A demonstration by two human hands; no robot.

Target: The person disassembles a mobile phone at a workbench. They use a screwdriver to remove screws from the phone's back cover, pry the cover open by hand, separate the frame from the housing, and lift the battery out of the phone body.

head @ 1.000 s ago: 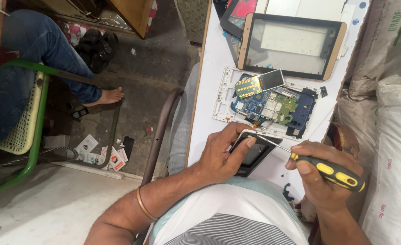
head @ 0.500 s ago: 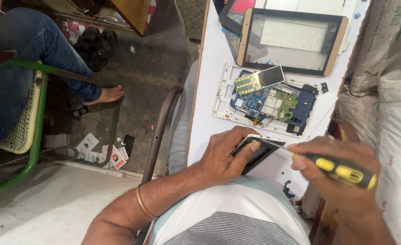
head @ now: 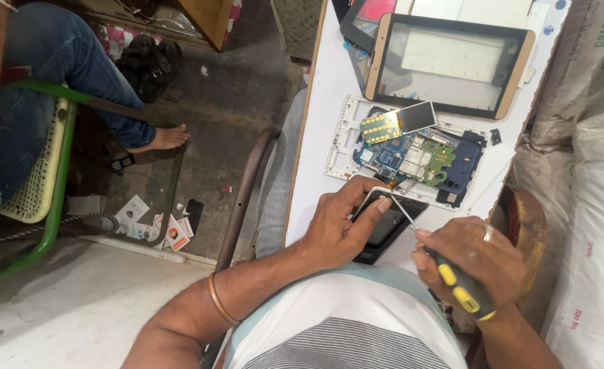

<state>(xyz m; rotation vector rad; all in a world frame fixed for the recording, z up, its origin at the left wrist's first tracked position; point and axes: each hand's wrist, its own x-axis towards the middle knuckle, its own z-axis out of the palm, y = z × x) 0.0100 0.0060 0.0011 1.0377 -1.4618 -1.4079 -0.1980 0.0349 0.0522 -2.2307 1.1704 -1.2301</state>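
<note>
The left hand (head: 339,225) pins a dark phone (head: 388,229) to the white table (head: 322,123); the right hand (head: 469,263) is clenched round a screwdriver (head: 445,273), tip at the phone's top edge. The tablet (head: 411,154) behind already lies opened, board bared, its screen frame (head: 448,65) set aside, while the phone looks barely started.

A gold-framed tablet screen (head: 452,65) lies above a small grey display (head: 417,117).
</note>
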